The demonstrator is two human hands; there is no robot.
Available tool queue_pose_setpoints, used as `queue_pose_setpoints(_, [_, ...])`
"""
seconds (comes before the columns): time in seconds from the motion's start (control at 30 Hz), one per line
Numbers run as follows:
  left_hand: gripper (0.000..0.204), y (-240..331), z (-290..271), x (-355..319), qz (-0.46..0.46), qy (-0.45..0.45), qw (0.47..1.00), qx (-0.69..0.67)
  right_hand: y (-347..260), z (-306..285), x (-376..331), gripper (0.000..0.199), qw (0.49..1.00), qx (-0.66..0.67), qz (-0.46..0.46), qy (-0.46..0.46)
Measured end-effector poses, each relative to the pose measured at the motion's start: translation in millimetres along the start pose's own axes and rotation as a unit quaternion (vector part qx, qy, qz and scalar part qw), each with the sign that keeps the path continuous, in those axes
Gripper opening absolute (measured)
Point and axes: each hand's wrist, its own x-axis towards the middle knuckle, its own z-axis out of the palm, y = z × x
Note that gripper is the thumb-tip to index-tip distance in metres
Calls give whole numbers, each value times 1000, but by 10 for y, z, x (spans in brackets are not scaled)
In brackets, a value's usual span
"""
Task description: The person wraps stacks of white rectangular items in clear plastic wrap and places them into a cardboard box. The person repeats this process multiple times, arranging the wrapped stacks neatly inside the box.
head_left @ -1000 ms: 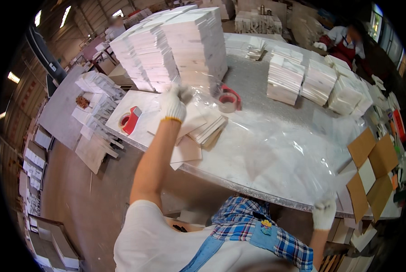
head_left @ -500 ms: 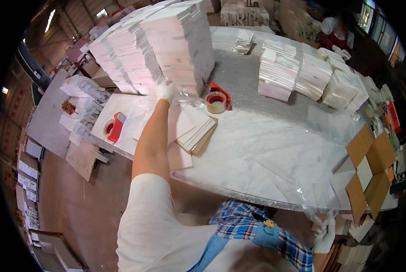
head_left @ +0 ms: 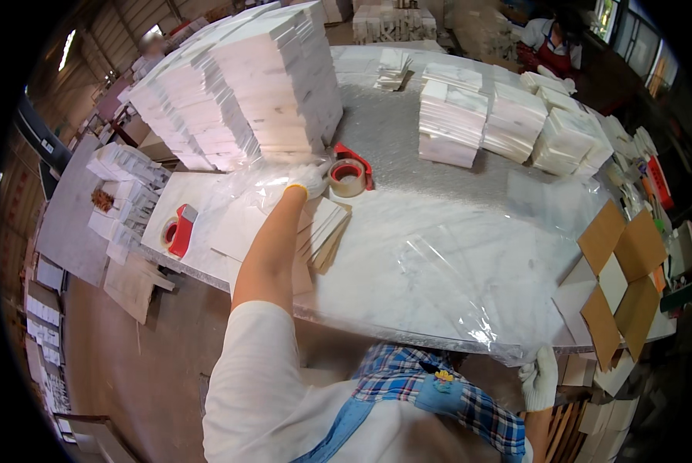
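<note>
My left hand [head_left: 309, 182], in a white knit glove, reaches over the table beside a red tape dispenser [head_left: 349, 176] with a roll of clear tape. Crumpled clear plastic film [head_left: 265, 184] lies against this hand; its fingers are too unclear to read. Just below it are loose thin white sheets [head_left: 234, 225] and a small fanned stack of white tiles [head_left: 326, 224]. At the table's near right edge, my gloved right hand [head_left: 540, 380] is closed on the end of a clear plastic bag [head_left: 469, 316], which stretches flat across the tabletop.
Tall stacks of white marble tiles [head_left: 272, 92] stand behind my left hand. More tile stacks [head_left: 452, 123] are at the back right. A second tape dispenser [head_left: 178, 230] lies at the left edge. An open cardboard box [head_left: 599, 309] is at right. A person [head_left: 550, 46] works beyond.
My left hand has moved right and nearer, toward the red tape dispenser. My right hand has risen slightly to the table edge, and the plastic bag lies more spread over the tabletop.
</note>
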Motion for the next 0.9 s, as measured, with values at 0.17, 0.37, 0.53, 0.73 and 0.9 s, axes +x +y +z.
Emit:
queue_pose_setpoints(0.17, [43, 101, -442, -76, 36, -141, 989, -29, -30, -27, -154, 25, 1000, -22, -4, 9])
queue_pose_setpoints(0.37, [36, 13, -746, -462, -97, -44, 994, 0, 10, -129, -181, 24, 1000, -10, -20, 5])
queue_pose_setpoints(0.53, [34, 1185, -1572, -1203, -84, -6, 996, 10, -125, 7, -161, 17, 1000, 5, -26, 3])
queue_pose_setpoints(0.73, [41, 2263, -1323, -1831, 209, 87, 953, -200, -100, 6, -104, 18, 1000, -4, -21, -8])
queue_pose_setpoints(0.9, [32, 2979, -740, -1959, 342, 131, 898, -243, -124, 3, -277, 24, 999, 9, -41, -8])
